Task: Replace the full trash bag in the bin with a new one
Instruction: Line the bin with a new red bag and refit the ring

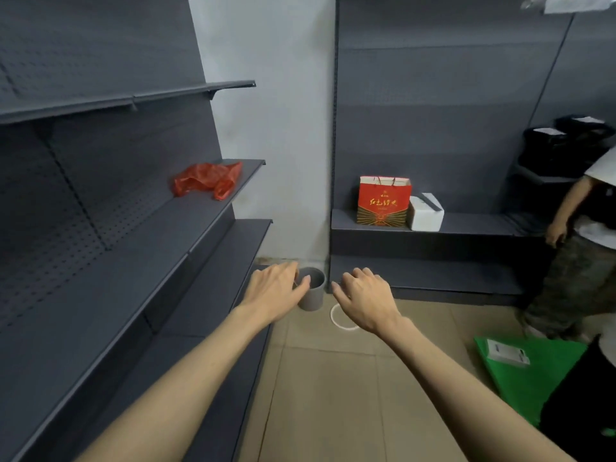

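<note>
A small grey round bin [313,293] stands on the tiled floor in the corner, between two dark shelf units. No bag shows in its open top. A white ring [335,320] lies flat on the floor just right of the bin, partly hidden by my right hand. My left hand [273,291] reaches out with fingers apart, its thumb over the bin's near rim. My right hand [365,300] hovers to the right of the bin, fingers spread, holding nothing. A crumpled red plastic bag [208,180] lies on the middle shelf at the left.
Dark metal shelving [133,248] runs along the left. A low shelf at the back carries a red paper gift bag [383,201] and a white box [426,213]. Another person [573,248] stands at the right edge. A green bag [530,375] lies on the floor.
</note>
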Tool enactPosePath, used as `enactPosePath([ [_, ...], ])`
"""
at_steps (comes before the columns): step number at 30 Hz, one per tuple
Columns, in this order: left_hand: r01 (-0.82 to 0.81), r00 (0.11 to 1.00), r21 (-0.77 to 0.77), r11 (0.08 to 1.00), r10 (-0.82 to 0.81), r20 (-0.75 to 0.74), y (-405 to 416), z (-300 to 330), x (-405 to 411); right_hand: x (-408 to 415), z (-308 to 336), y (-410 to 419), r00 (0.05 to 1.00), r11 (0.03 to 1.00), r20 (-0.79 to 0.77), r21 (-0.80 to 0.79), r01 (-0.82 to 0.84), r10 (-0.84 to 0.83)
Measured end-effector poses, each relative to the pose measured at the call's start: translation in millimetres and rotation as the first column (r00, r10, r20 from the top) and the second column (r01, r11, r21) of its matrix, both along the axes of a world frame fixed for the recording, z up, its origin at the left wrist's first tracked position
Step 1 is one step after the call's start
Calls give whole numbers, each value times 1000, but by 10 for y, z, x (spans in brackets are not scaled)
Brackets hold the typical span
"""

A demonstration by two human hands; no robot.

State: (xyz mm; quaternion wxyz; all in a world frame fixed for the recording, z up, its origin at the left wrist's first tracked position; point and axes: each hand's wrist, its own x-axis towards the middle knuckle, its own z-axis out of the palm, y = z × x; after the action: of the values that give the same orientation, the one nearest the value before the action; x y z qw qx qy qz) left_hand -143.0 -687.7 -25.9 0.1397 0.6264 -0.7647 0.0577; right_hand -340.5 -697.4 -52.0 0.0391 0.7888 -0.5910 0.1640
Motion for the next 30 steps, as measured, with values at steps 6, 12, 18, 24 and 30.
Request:
enactPosePath([
  [6, -52, 999, -26, 998, 52, 3, -1127, 45, 35, 38, 160, -1239, 996, 995, -29, -33, -89, 88],
  [12, -116, 993, 5, 993, 116, 5, -2025, -20, 385, 385, 196, -2323, 985, 986, -60, -31, -163, 161],
  [18, -153, 988, 3, 988, 153, -12, -3114, -149, 941, 999, 65, -3476, 978, 978, -38, -14, -207, 207],
  [24, -146, 989, 16, 989, 147, -25, -4305, -158, 1417, 1537, -61, -4594, 979, 980, -49, 32, -195, 196],
  [30, -140, 990, 29, 990, 141, -28, -5288, -164, 1822, 1967, -109, -5501, 981, 980, -18, 48, -193, 194],
])
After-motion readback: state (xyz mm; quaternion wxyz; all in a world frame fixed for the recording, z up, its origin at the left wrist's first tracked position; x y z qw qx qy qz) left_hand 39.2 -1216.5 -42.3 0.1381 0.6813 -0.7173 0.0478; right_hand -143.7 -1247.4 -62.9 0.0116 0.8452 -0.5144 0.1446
